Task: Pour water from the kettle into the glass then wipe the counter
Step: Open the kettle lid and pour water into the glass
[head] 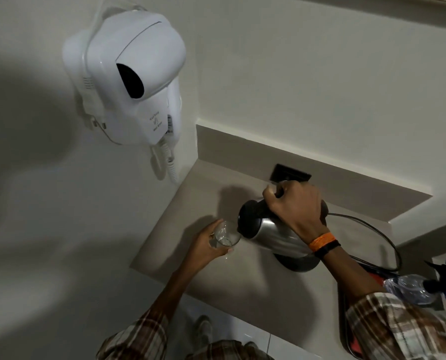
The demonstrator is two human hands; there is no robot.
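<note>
My right hand (296,205) grips the black handle of a steel kettle (271,231), which is tilted to the left above its round base (298,263). The kettle's dark lid end and spout hang right over a clear glass (224,235). My left hand (206,241) is wrapped around that glass and holds it just above the beige counter (242,279), close to the counter's left edge. Whether water is flowing is too faint to tell.
A white wall-mounted hair dryer (128,81) hangs at the upper left with its coiled cord. A black power cord (383,235) loops right of the kettle. A clear spray bottle with blue trigger (422,284) lies on a dark tray (346,331) at the right. A black socket plate (290,174) sits behind.
</note>
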